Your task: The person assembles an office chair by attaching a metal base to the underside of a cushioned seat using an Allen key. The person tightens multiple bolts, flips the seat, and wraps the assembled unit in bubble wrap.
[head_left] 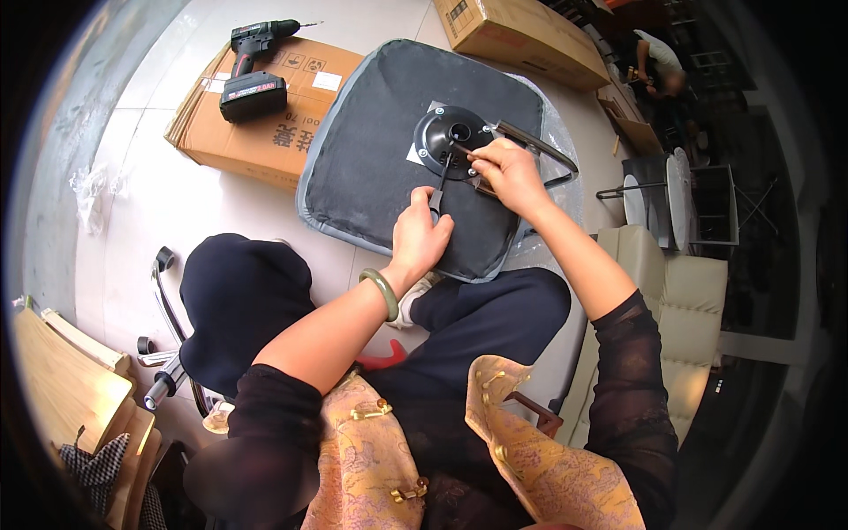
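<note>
A dark padded seat [362, 177] is set on the pale floor [230, 208], just beyond the person's bent legs, its underside turned up. A round black plate [431, 134] is fixed near the middle of that underside, with bright screw heads seen around its rim. A slim dark tool [437, 199] is gripped in the left hand [421, 231], fingers curled closed round the handle, the shaft pointed up to the plate. The right hand [508, 172] is held at the plate's lower right edge, thumb and fingers pinched nearly together on a small dark piece; what the piece is cannot be told. A dark metal bracket [541, 146] is seen just beyond the right hand. A green bangle [380, 294] is worn on the left wrist. Left of the seat, a cordless drill [244, 66] is laid on a cardboard box [212, 137]. A second carton [530, 44] is placed beyond the seat.
</note>
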Tool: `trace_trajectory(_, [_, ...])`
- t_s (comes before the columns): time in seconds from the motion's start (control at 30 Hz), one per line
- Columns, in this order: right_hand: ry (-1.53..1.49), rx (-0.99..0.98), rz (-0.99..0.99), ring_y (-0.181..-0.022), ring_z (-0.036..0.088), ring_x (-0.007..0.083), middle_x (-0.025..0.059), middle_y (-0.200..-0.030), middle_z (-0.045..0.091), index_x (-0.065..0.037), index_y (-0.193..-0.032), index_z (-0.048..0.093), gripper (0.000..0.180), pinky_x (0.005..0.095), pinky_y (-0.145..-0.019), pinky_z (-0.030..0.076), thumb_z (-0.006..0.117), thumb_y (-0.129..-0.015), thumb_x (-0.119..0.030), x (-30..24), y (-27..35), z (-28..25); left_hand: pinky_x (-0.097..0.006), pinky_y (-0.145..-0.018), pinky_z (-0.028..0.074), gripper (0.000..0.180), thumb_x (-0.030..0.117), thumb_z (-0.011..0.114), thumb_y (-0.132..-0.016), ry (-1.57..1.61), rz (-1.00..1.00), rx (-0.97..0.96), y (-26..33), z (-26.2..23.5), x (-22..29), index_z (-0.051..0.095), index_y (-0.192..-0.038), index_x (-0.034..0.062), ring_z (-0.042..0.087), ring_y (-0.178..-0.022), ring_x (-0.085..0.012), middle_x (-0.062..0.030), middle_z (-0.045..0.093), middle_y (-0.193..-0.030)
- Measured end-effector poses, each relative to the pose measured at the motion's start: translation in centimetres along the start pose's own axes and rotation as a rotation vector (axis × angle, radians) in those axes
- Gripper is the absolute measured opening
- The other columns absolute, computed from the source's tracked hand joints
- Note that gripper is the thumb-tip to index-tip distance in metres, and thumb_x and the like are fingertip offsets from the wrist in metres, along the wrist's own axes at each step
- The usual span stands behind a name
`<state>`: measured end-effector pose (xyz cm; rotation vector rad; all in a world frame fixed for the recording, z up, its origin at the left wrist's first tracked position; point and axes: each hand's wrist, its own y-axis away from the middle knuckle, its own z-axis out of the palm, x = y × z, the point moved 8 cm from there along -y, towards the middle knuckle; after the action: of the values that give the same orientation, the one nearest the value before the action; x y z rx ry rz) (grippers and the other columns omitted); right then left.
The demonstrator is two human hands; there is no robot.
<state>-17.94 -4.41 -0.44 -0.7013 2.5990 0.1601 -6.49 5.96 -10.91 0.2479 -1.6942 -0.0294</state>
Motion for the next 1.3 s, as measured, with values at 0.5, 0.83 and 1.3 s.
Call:
trace_trajectory(0.5, [0.113,0.173,0.268,-0.075,0.066,0.0177,0.0099,-0.086,0.071,-0.002,-0.102,0.069,0.016,0.0323,-0.071,0.052,0.066,-0.086,-0.007,3.5,-1.9,-5.9,-0.049,-0.086,0.049,0.039,0.022,0.057,-0.089,-0.175,-0.081,-0.109,-1.6,0.2,1.3,0.05,-0.121,0.0014,0.062,-0.099,-0.0444,-0.0276,0.065,-0.104])
trace_trajectory(0.83, [0.124,0.168,0.273,-0.082,0.067,0.0221,0.011,-0.091,0.068,-0.003,-0.096,0.069,0.013,0.034,-0.078,0.053,0.069,-0.083,-0.007,5.1,-4.5,-5.0,-0.05,-0.083,0.049,0.035,0.023,0.056,-0.09,-0.155,-0.037,-0.046,-1.6,-0.1,1.5,0.051,-0.118,0.0021,0.064,-0.093,-0.0455,-0.0281,0.067,-0.094])
trace_trajectory(1.3, [0.393,0.173,-0.054,-0.085,0.064,0.0237,0.0084,-0.088,0.065,-0.007,-0.1,0.07,0.016,0.0334,-0.075,0.052,0.066,-0.084,-0.004,1.6,-5.6,-6.5,-0.05,-0.083,0.049,0.034,0.022,0.056,-0.09,-0.144,-0.05,-0.063,-1.6,-0.1,1.5,0.051,-0.118,0.0024,0.064,-0.093,-0.0442,-0.0264,0.067,-0.095])
